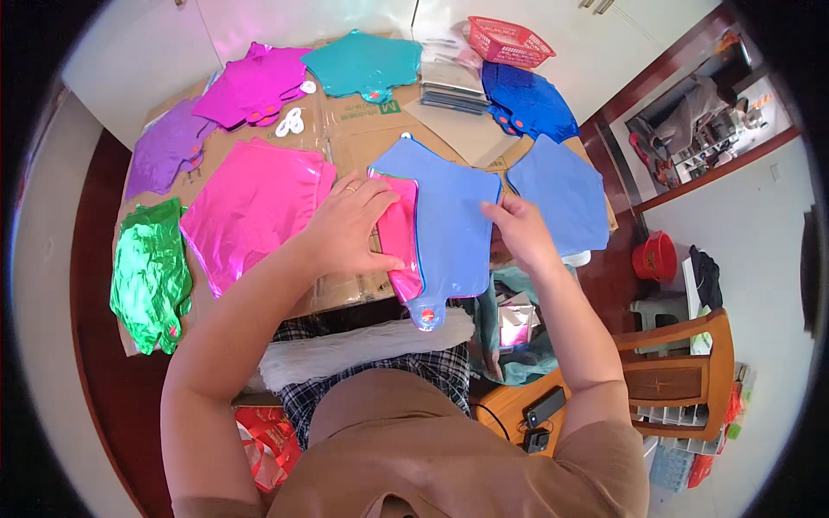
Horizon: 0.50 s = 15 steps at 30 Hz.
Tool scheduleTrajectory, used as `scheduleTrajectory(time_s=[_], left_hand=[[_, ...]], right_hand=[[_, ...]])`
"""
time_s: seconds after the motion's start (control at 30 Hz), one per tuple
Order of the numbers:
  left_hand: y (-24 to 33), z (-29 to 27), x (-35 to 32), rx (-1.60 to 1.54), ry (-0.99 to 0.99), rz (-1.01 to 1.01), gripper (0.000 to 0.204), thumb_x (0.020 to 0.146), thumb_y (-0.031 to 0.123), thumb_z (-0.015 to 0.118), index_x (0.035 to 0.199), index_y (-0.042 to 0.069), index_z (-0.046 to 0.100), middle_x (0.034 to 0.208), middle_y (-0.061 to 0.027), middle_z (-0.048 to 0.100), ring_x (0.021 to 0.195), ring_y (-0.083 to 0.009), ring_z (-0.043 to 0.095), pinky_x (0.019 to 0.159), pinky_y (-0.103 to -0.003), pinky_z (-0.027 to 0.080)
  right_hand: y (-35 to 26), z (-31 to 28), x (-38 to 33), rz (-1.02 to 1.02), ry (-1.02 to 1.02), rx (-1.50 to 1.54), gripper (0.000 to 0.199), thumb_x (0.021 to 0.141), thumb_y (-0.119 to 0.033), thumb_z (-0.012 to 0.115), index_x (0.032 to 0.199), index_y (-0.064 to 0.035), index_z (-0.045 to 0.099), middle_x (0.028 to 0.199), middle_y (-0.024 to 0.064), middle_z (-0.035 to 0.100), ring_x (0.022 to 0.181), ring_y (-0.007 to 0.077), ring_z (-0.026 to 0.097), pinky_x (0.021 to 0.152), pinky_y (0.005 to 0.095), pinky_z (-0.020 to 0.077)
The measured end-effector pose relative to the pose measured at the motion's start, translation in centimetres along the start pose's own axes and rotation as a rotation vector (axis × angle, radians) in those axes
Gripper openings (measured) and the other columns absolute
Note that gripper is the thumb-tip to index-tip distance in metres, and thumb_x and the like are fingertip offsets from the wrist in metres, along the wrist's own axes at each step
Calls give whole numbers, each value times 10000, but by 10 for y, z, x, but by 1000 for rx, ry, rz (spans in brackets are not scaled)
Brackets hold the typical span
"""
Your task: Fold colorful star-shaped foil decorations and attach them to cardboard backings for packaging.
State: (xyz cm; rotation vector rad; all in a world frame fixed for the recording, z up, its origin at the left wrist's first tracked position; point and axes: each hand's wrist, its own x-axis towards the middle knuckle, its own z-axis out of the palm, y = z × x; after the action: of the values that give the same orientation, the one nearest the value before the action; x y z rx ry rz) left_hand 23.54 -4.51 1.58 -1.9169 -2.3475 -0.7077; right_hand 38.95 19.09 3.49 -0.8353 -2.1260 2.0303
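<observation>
A flat, matte blue foil balloon (453,216) lies in front of me, its rounded tab with a red mark pointing towards me. A shiny pink foil flap (396,226) overlaps its left side; I cannot tell whether they are one piece. My left hand (350,226) is on this flap, thumb and fingers wide apart at its edge. My right hand (521,231) pinches the blue balloon's right edge between thumb and fingers. Beside my left hand lies a pink foil stack (255,207). Another blue foil stack (561,194) lies right of my right hand.
Around the cardboard-covered table (354,138) lie green (151,272), purple (168,147), magenta (250,86), teal (367,65) and dark blue foil stacks (528,97). White ribbon coils (290,123), flat packets (453,85) and a red basket (509,41) are there. A wooden chair (678,371) stands right.
</observation>
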Motion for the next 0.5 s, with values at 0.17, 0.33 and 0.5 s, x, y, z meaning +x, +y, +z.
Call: scheduleTrajectory(time_s=[0.17, 0.33, 0.5], left_hand=[[-1, 3, -3, 0, 11, 2, 873, 588, 499, 787, 1257, 21, 493, 1267, -171, 466, 1266, -361, 395, 1106, -556, 216], [-2, 5, 0, -10, -5, -9, 886, 584, 515, 784, 1264, 27, 493, 1284, -173, 457, 1284, -364, 379, 1111, -562, 191], [2, 2, 2, -14, -27, -38, 912, 571, 526, 787, 1278, 33, 488, 1301, -171, 454, 1306, -372, 362, 1118, -568, 169]], right_hand=[[-5, 9, 14, -179, 77, -187, 179, 828, -119, 630, 937, 22, 647, 797, 48, 655, 686, 90, 588, 615, 260, 474], [-4, 10, 17, -126, 149, -223, 219, 806, -144, 644, 947, 23, 653, 799, 44, 661, 700, 95, 587, 620, 274, 474], [10, 0, 29, -271, 161, -349, 257, 766, -195, 644, 914, 14, 652, 798, 135, 676, 714, 223, 643, 653, 345, 491]])
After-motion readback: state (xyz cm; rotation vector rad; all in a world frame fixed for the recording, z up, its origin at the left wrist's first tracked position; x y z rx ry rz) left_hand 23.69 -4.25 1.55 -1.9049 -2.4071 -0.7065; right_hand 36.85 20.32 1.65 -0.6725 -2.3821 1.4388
